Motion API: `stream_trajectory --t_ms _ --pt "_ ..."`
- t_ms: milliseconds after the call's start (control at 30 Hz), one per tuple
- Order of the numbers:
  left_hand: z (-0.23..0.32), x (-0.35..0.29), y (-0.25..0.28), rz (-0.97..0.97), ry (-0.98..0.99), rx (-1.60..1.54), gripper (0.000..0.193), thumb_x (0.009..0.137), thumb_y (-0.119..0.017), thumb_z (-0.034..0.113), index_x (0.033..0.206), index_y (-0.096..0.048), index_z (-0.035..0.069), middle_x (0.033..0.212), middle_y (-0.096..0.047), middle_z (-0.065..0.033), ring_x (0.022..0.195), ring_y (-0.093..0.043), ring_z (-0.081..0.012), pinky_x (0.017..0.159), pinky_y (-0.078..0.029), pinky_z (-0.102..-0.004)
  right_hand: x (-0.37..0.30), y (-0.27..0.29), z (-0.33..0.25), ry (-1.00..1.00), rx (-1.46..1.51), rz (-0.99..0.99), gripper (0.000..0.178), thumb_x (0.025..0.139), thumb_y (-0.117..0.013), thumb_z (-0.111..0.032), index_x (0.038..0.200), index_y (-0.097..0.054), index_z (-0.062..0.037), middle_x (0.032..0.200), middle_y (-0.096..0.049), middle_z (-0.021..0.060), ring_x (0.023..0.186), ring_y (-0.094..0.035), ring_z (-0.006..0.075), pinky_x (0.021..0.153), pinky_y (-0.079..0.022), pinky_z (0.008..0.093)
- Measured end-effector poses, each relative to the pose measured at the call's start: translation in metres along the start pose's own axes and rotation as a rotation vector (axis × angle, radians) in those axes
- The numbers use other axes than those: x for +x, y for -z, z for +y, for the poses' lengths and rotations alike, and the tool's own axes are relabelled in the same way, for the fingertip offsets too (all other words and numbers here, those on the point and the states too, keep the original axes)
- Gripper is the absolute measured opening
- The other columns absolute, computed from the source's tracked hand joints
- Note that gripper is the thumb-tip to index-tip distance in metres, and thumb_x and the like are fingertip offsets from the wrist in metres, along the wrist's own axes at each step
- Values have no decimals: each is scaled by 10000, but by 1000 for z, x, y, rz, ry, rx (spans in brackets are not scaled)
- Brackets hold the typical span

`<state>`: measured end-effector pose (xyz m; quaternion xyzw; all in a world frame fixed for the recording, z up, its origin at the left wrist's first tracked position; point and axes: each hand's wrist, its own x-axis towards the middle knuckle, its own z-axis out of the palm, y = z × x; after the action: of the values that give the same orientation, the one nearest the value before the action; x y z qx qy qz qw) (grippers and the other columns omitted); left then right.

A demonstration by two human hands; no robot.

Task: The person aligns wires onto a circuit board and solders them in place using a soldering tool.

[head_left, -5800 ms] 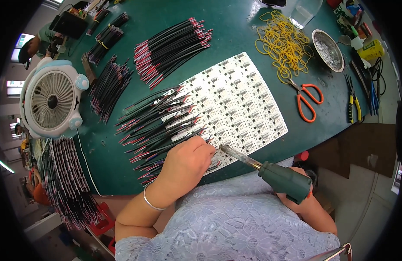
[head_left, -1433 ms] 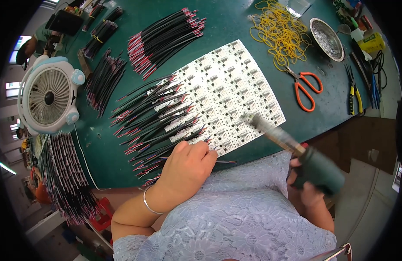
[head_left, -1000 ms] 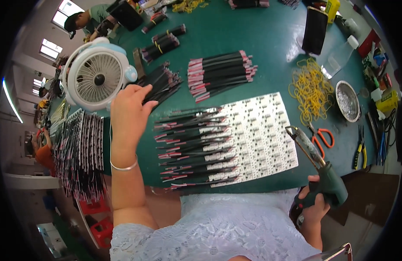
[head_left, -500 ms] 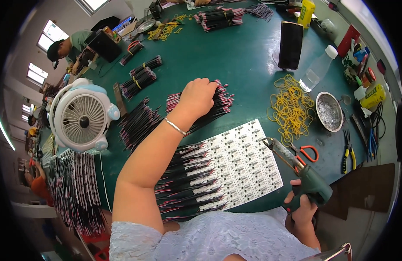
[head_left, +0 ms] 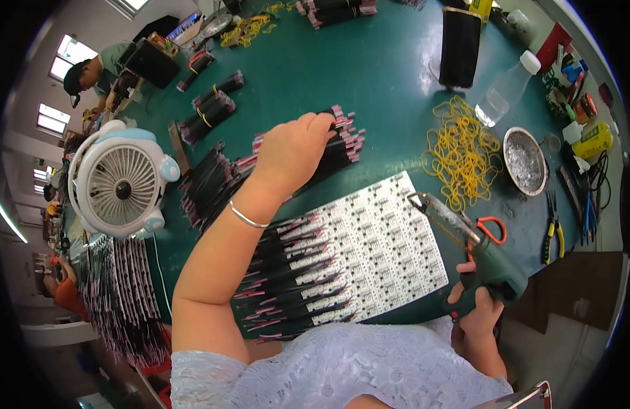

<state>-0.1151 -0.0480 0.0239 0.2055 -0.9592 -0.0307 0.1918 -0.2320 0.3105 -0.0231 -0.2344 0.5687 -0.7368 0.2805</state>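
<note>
My left hand [head_left: 292, 148], a silver bangle at its wrist, is closed over a pile of black wires [head_left: 337, 151] with pinkish-red ends. Its fingertips press together at the pile's upper edge; exactly how many wires they hold is hidden. Below it lies a white circuit board panel [head_left: 397, 252], its left columns bearing rows of black wires [head_left: 277, 294]. My right hand [head_left: 480, 310] is wrapped round the grip of a dark green soldering gun [head_left: 499, 273]. The gun's metal tip points up and left, by the panel's right edge.
A white fan [head_left: 124, 187] stands left, above a stack of wired boards [head_left: 120, 286]. Yellow rubber bands [head_left: 461, 153], a metal bowl [head_left: 524, 160], orange-handled scissors [head_left: 492, 230], pliers [head_left: 552, 235], a bottle [head_left: 502, 95] and a phone [head_left: 459, 48] are right. Another person [head_left: 100, 75] works far left.
The view has shifted slightly. My left hand is still at the wire pile, its fingers now nearer the tips at the upper edge. The right hand keeps holding the soldering gun.
</note>
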Motion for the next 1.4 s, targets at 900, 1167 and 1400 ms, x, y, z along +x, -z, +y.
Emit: stream_trajectory --t_ms 900,1167,1400 --pt "21 -96 17 -200 42 -236 211 708 -666 52 919 -672 62 825 -588 -63 680 -594 -239 559 -473 -342 63 -45 -5 -440 50 -190 641 829 -687 -319 1301 -454 46 1070 -625 229 603 -627 232 503 -531 315" --pt "46 -62 49 10 -139 44 264 678 -657 128 939 -665 91 812 -531 -9 613 -522 -153 487 -384 -298 76 -42 -1 -355 -14 -187 639 844 -659 -390 1261 -461 52 1104 -592 210 603 -619 191 485 -499 289" --pt "41 -95 -1 -182 44 -195 274 701 -651 42 971 -691 60 774 -534 -36 577 -537 -201 494 -437 -315 78 -40 -12 57 -519 -570 243 863 -610 -179 1029 -640 -4 977 -652 124 790 -661 228 709 -528 354"
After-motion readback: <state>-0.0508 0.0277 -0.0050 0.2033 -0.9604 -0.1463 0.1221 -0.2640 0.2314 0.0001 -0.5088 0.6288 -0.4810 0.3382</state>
